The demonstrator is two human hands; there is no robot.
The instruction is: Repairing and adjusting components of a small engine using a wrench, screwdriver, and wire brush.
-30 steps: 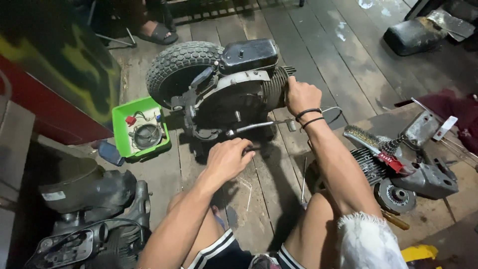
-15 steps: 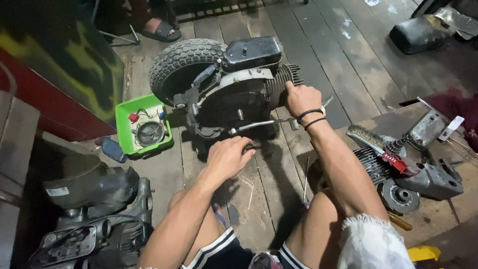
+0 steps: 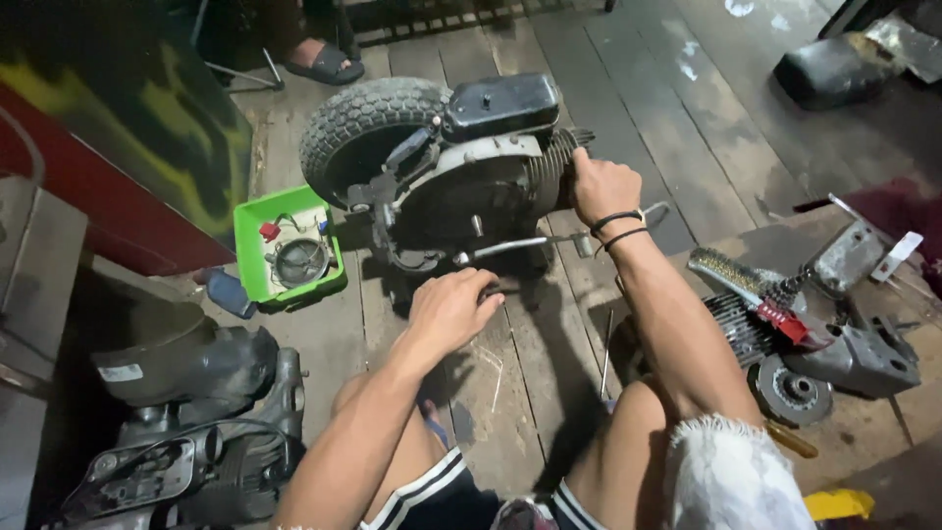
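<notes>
A small scooter engine (image 3: 461,186) with a knobbly tyre (image 3: 358,128) and a black top cover lies on the wooden plank floor. My right hand (image 3: 601,186) grips the finned cylinder end of the engine, two black bands on its wrist. My left hand (image 3: 453,306) is closed around a dark tool handle on the floor just below the engine, near a thin metal lever (image 3: 520,245) that sticks out from it. My bare knees frame the bottom of the view.
A green tray (image 3: 247,218) with small parts sits left of the engine. Another dark engine (image 3: 186,412) lies at the lower left. Loose engine parts, a wire brush (image 3: 731,275) and a flywheel (image 3: 790,391) lie at the right. Someone's sandalled foot (image 3: 324,61) stands at the top.
The view has shifted slightly. My left hand has moved a little up towards the engine and both hands keep their hold.
</notes>
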